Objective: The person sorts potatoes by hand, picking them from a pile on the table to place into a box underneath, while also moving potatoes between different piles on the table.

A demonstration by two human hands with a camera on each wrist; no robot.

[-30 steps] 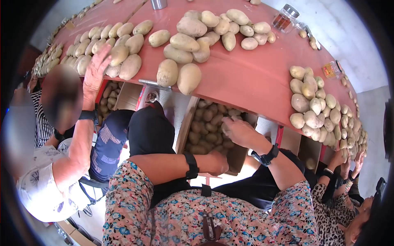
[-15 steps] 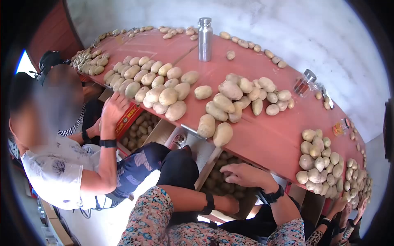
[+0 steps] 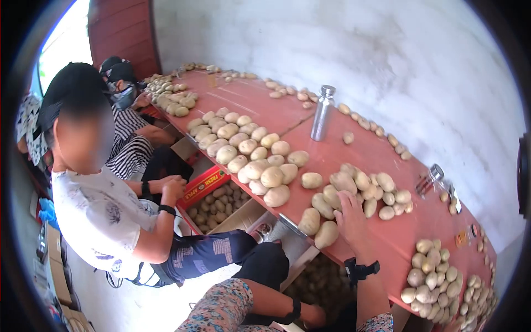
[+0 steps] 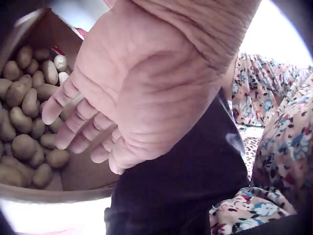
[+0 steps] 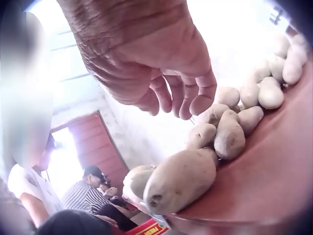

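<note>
The right hand (image 3: 354,224) is over the red table (image 3: 381,232), by the middle pile of potatoes (image 3: 343,182). In the right wrist view the right hand (image 5: 146,63) hangs with slightly bent fingers above the potatoes (image 5: 181,181), nothing in its grasp. Low at the table's edge, the left hand (image 3: 313,315) is beside the drawer of potatoes (image 3: 321,282). The left wrist view shows that left hand (image 4: 132,83) palm toward the camera, fingers loosely extended and holding nothing, in front of the box of potatoes (image 4: 22,147).
A metal bottle (image 3: 323,113) stands behind the long potato rows (image 3: 249,146). A glass jar (image 3: 430,180) lies near the back edge, with more potatoes (image 3: 434,282) at the right. On the left sits a person in a white shirt (image 3: 91,216), above a red box (image 3: 204,185).
The view has swung left and up. The right hand has risen from over the drawer to the potatoes on the table. The left hand stays low. The neighbouring person's raised hand has come down.
</note>
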